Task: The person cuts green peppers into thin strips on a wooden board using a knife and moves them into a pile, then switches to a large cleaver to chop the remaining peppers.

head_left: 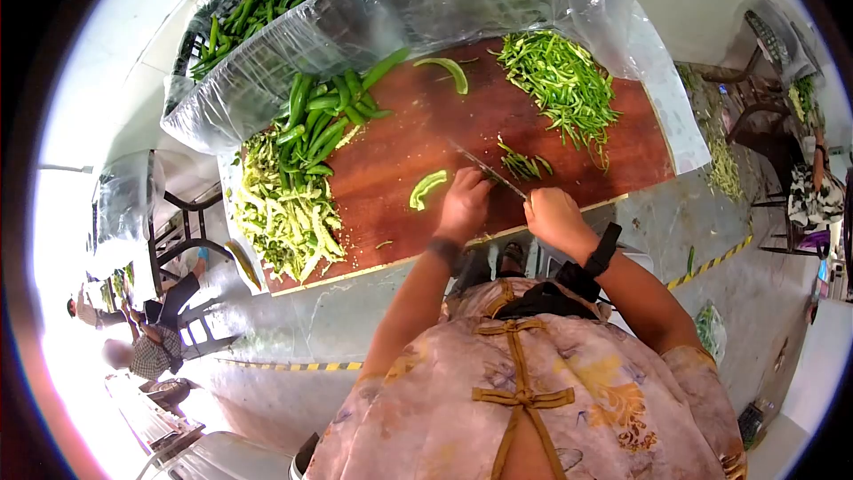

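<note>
My right hand (558, 219) is closed around the handle of a knife (493, 174), whose thin blade points up and left over the reddish-brown board (391, 160). Fingers curled, my left hand (466, 201) rests on the board beside the blade; whatever lies under its fingertips is hidden. Just past the blade lie a few freshly cut green pepper strips (524, 163). To the left of my left hand is a hollowed pepper piece (428, 189), pale side showing. Another curved pepper piece (449, 71) lies farther back.
Shredded pepper (564, 89) is heaped at the back right. Whole green peppers (324, 116) and pale pepper cores (289, 218) pile up on the left. Plastic-lined crates (355, 18) stand along the back, one holding peppers (267, 4). Other people (155, 347) sit at far left.
</note>
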Demonstrator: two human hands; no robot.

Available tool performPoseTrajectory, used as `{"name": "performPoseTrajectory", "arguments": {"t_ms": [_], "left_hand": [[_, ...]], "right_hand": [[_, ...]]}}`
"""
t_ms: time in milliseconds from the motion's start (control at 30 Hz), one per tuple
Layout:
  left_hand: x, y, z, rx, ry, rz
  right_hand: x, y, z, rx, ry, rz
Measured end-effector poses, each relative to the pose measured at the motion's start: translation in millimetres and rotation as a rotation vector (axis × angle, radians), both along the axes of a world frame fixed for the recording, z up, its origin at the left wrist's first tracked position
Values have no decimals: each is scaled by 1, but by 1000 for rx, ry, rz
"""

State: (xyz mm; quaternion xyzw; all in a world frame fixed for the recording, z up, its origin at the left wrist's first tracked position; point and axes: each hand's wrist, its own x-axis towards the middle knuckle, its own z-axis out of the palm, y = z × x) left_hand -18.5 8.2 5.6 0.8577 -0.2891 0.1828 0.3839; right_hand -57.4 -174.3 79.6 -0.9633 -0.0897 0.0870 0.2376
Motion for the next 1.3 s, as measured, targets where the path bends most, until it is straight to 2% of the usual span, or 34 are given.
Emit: {"name": "performPoseTrajectory", "arguments": {"t_ms": [167, 467, 700, 800, 867, 967, 1300], "left_hand": [[0, 1, -3, -6, -9, 7], [1, 3, -2, 15, 33, 5], [2, 4, -8, -9, -26, -36], [2, 4, -11, -26, -23, -20], [-4, 3, -5, -82, -68, 55], [-6, 9, -6, -18, -54, 118], [0, 4, -6, -18, -38, 90]], "right_hand": [[-3, -1, 0, -59, 80, 16], [23, 18, -21, -45, -13, 98], [51, 17, -26, -35, -57, -54], [34, 0, -24, -11, -135, -54], [18, -4, -12, -50, -29, -28], [3, -4, 1, -40, 27, 5], [1, 2, 2, -72, 23, 41]]}}
